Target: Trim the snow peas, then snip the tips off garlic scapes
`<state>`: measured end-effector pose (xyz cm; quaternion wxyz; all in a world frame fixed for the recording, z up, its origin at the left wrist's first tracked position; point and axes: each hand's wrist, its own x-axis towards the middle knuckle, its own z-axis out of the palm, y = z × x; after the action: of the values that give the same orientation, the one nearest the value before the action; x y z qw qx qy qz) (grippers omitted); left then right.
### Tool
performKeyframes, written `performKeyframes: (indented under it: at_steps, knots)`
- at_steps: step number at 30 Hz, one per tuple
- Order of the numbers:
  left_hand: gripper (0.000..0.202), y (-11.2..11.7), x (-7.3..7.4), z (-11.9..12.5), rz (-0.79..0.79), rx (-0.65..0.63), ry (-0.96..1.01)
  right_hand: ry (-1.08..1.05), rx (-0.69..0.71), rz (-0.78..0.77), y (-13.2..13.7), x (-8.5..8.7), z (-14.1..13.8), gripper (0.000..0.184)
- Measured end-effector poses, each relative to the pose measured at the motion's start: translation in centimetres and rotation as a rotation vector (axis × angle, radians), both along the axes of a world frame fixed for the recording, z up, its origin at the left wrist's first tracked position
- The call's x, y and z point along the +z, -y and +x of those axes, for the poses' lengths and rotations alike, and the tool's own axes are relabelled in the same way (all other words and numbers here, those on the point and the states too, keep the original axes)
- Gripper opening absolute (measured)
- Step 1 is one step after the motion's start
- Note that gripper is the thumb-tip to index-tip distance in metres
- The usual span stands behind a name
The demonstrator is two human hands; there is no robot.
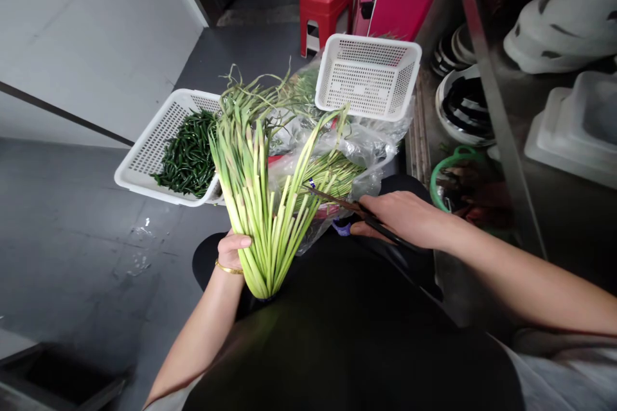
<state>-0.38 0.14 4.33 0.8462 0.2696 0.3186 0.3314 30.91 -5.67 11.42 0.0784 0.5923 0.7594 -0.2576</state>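
Note:
My left hand [232, 249] is closed round a bunch of garlic scapes [263, 231], held upright with its gathered lower end near my lap. Some stalks end in pale cut tips, while longer ones on the left run up to wilted green tops. In my right hand [398, 215] is a pair of dark scissors [343, 203], fingers wrapped round the handles. The blades point left and reach the right side of the bunch; whether they touch a stalk I cannot tell. Behind them, more garlic scapes [332, 173] lie in a clear plastic bag [378, 148].
A white basket [139, 157] with green chillies [190, 154] stands at the left. Another white basket [369, 77] is tilted behind the bag. A red stool [325, 3] stands at the back. At the right are a metal shelf [511, 160] and a green basket [436, 180].

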Motion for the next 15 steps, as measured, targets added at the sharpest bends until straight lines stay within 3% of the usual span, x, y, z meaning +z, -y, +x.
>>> performKeyframes:
  at_steps: [5,15]
  knots:
    - [0.077,0.1,0.1,-0.2,-0.013,0.016,-0.016,-0.016,-0.049,0.05,-0.1,-0.5,0.3,0.044]
    - [0.077,0.0,0.5,0.3,0.02,0.013,-0.019,-0.112,-0.055,0.086,-0.9,0.2,0.6,0.038]
